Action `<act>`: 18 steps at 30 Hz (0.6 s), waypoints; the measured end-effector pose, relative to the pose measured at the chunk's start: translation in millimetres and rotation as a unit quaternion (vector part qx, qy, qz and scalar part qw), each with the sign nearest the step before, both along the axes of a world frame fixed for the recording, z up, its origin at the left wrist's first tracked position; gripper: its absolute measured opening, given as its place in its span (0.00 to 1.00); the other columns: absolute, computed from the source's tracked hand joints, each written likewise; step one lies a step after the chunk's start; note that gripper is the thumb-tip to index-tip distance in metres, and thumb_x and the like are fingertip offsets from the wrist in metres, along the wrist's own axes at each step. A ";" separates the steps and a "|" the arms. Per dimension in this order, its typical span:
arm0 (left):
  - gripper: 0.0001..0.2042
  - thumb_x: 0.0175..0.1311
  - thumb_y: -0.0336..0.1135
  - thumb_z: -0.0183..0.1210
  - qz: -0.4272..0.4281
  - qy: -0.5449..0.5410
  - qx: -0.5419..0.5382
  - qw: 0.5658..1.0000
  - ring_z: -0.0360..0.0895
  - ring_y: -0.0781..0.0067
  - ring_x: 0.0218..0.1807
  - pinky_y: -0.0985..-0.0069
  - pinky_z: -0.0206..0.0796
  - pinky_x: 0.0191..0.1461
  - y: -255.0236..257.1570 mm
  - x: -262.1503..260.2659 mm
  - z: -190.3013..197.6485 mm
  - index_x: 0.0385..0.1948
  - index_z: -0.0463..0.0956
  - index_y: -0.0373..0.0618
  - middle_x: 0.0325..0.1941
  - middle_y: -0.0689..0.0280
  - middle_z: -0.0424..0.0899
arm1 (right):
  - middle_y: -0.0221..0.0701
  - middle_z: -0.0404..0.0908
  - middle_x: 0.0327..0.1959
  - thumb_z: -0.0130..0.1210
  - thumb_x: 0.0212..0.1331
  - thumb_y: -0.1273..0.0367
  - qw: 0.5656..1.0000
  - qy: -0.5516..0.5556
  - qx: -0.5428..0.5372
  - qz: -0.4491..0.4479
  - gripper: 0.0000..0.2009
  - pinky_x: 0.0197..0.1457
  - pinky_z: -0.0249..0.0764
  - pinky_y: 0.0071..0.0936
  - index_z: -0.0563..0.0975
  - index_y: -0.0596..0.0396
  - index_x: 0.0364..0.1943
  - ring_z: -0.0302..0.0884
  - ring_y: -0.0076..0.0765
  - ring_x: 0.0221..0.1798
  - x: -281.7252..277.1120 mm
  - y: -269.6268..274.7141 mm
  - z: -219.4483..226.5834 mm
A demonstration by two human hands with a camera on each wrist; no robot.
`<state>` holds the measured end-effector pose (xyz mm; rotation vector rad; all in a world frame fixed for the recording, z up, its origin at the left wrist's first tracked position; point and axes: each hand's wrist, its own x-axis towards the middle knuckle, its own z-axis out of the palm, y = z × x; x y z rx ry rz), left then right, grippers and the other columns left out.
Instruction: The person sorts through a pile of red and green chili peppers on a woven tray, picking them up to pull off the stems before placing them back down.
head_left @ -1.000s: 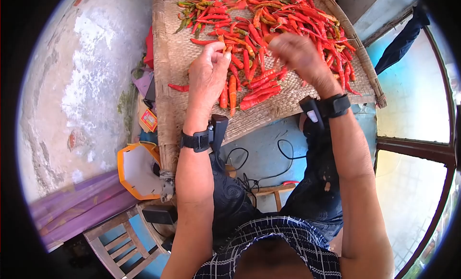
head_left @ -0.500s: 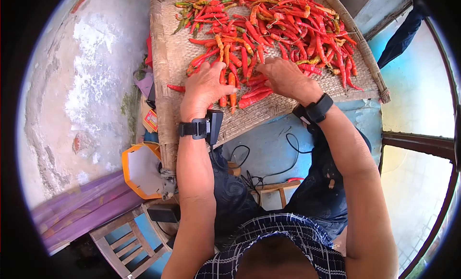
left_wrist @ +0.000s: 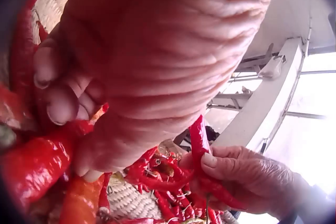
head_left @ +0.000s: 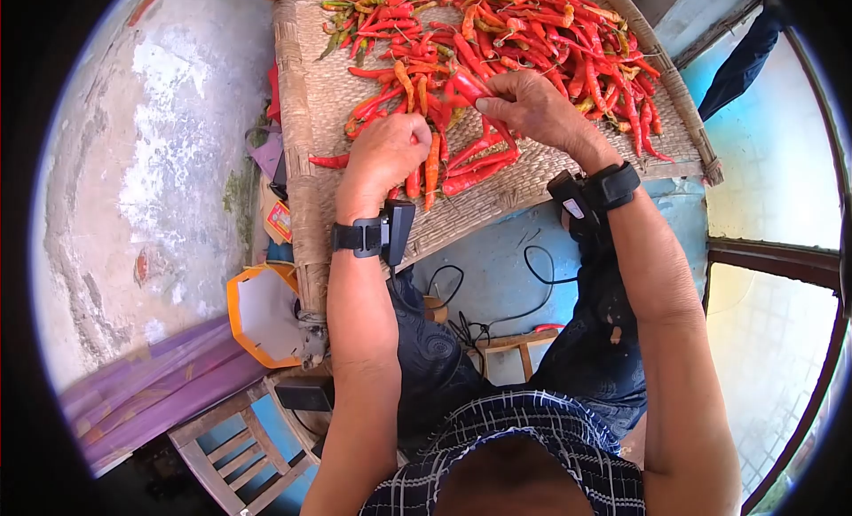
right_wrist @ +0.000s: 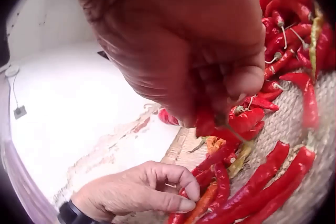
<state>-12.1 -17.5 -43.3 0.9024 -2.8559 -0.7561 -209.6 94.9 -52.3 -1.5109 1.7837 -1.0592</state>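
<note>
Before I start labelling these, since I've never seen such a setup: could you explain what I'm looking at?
There's no robot here: a seated person works bare-handed, wearing cameras. The wide picture comes from the head, looking down over both arms. The two close ones come from the small black cameras strapped to the wrists, so the wearer's own hand looms large at the top and the other hand shows farther off.

A woven tray holds many peppers, mostly red, some orange or greenish. The right hand pinches a red pepper between thumb and fingers. The left hand bends low over other peppers; whether it grips one, I can't tell.
</note>
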 end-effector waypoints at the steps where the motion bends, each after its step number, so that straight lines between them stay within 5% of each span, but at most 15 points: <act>1: 0.07 0.46 0.32 0.59 0.000 0.000 0.000 1.000 0.76 0.64 0.31 0.70 0.67 0.37 -0.8 -0.4 -0.6 0.27 0.77 0.43 0.28 0.62 0.78 | 0.29 0.74 0.18 0.53 0.58 0.65 1.000 -0.022 0.007 0.012 0.11 0.26 0.66 0.24 0.77 0.59 0.30 0.70 0.22 0.22 -4.1 -1.2 -2.0; 3: 0.08 0.53 0.27 0.55 0.076 0.165 0.146 0.972 0.74 0.74 0.25 0.77 0.66 0.32 -0.6 -1.5 2.3 0.36 0.74 0.41 0.27 0.65 0.76 | 0.21 0.73 0.20 0.48 0.63 0.62 0.997 -0.072 0.018 0.017 0.13 0.25 0.64 0.19 0.76 0.58 0.31 0.66 0.15 0.23 -9.3 0.2 0.9; 4: 0.08 0.53 0.27 0.55 0.077 0.165 0.146 0.972 0.74 0.74 0.25 0.77 0.66 0.32 0.7 -1.5 3.9 0.36 0.74 0.41 0.27 0.65 0.76 | 0.21 0.73 0.20 0.48 0.63 0.62 0.997 -0.072 0.018 0.018 0.13 0.25 0.64 0.19 0.76 0.58 0.31 0.66 0.15 0.23 -12.0 2.1 2.2; 6: 0.15 0.57 0.28 0.53 0.126 0.316 0.272 0.900 0.64 0.86 0.26 0.87 0.58 0.30 9.7 -3.6 18.7 0.48 0.71 0.46 0.27 0.74 0.72 | 0.21 0.72 0.20 0.47 0.64 0.60 0.983 -0.183 0.014 -0.022 0.14 0.27 0.64 0.18 0.76 0.57 0.31 0.66 0.15 0.24 -14.6 6.6 11.3; 8: 0.20 0.58 0.29 0.54 0.142 0.322 0.264 0.898 0.66 0.86 0.26 0.86 0.59 0.31 13.0 -4.7 24.2 0.53 0.66 0.46 0.29 0.72 0.74 | 0.25 0.77 0.26 0.47 0.64 0.59 0.975 -0.205 -0.061 -0.055 0.15 0.31 0.65 0.17 0.77 0.57 0.32 0.70 0.18 0.27 -21.2 7.4 14.3; 10: 0.19 0.58 0.30 0.55 0.146 0.356 0.290 0.876 0.67 0.86 0.27 0.86 0.61 0.31 13.3 -5.0 23.3 0.53 0.66 0.43 0.31 0.71 0.76 | 0.30 0.78 0.25 0.50 0.62 0.63 0.847 -0.501 -0.132 -0.116 0.11 0.29 0.70 0.20 0.76 0.57 0.33 0.73 0.25 0.25 -49.1 0.2 2.5; 11: 0.19 0.58 0.30 0.55 0.147 0.357 0.290 0.876 0.67 0.86 0.27 0.86 0.61 0.31 13.1 -5.3 22.3 0.53 0.66 0.43 0.31 0.71 0.76 | 0.31 0.79 0.27 0.51 0.61 0.62 0.777 -0.554 -0.211 -0.212 0.11 0.31 0.71 0.23 0.75 0.57 0.35 0.75 0.28 0.27 -46.9 -2.8 10.7; 12: 0.19 0.59 0.31 0.55 0.138 0.352 0.310 0.872 0.68 0.86 0.28 0.86 0.62 0.32 12.6 -5.8 20.9 0.52 0.66 0.41 0.32 0.70 0.76 | 0.31 0.79 0.27 0.51 0.61 0.62 0.777 -0.554 -0.210 -0.212 0.11 0.31 0.71 0.23 0.75 0.57 0.35 0.75 0.28 0.27 -47.2 -2.9 7.5; 15: 0.17 0.59 0.32 0.55 0.123 0.336 0.339 0.870 0.69 0.85 0.28 0.86 0.63 0.33 12.9 -6.0 19.4 0.51 0.67 0.40 0.33 0.70 0.77 | 0.31 0.80 0.30 0.50 0.61 0.59 0.878 -0.418 -0.122 -0.199 0.14 0.31 0.69 0.22 0.75 0.57 0.37 0.74 0.24 0.29 -29.6 1.5 1.5; 18: 0.14 0.60 0.32 0.55 0.107 0.322 0.340 0.877 0.70 0.85 0.29 0.86 0.64 0.34 16.3 -11.0 21.3 0.47 0.69 0.41 0.32 0.70 0.76 | 0.28 0.78 0.33 0.53 0.59 0.53 0.979 -0.200 0.032 0.006 0.26 0.31 0.69 0.19 0.72 0.61 0.52 0.72 0.20 0.30 13.8 9.7 25.4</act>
